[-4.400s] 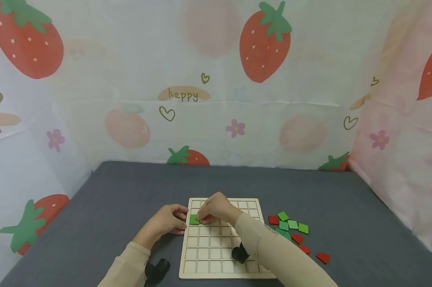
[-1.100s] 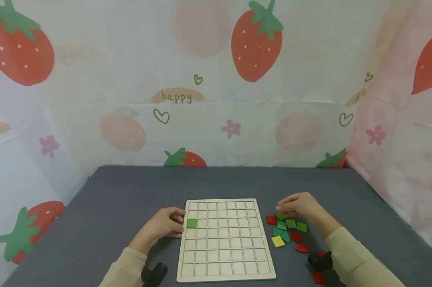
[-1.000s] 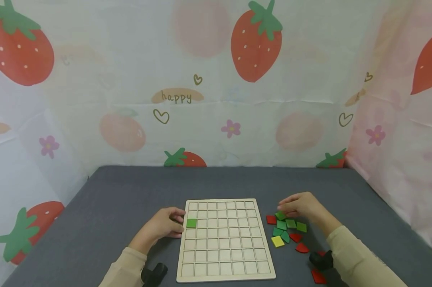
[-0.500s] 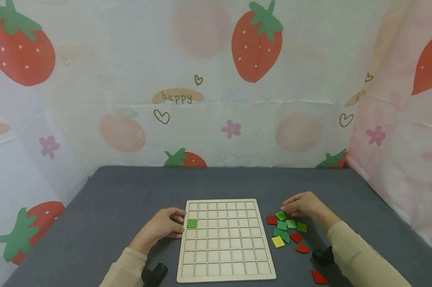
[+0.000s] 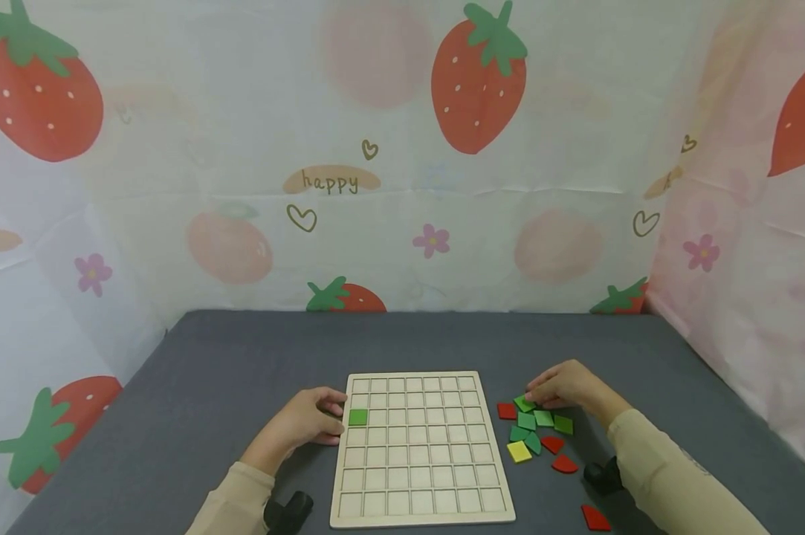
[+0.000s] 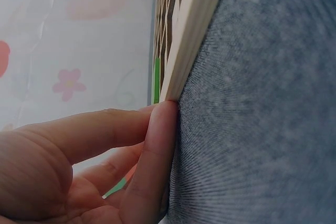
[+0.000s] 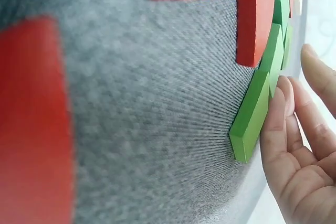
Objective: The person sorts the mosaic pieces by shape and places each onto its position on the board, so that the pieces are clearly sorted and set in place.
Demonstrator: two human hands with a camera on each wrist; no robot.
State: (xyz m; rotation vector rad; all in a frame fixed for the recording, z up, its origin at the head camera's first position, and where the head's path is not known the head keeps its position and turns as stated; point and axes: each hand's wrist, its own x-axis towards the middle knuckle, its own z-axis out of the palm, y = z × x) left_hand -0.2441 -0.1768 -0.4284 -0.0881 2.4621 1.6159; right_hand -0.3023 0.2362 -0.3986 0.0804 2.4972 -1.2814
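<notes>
My left hand (image 5: 303, 422) rests at the left edge of a pale wooden grid board (image 5: 422, 453), its fingertips touching the side. One green square tile (image 5: 358, 417) lies in the leftmost column, third row from the far end. To the right of the board, my right hand (image 5: 566, 385) is over the far end of a group of loose tiles. Its fingertips reach a green tile (image 5: 522, 403). In the right wrist view the thumb stands apart from the fingers, which are beside a green tile (image 7: 251, 116); no tile shows pinched there.
Loose green tiles, a yellow tile (image 5: 519, 452) and a red square tile (image 5: 507, 411) lie right of the board. Red pieces (image 5: 565, 464) are scattered nearer, one (image 5: 596, 518) by the front. A grey cloth (image 5: 255, 349) covers the table; a strawberry-print curtain (image 5: 375, 245) hangs behind.
Earlier, my right hand was at the green tile on the board. It has since moved right to the loose tiles, shifting slightly over them. A yellow tile has come into view. My left hand stays at the edge.
</notes>
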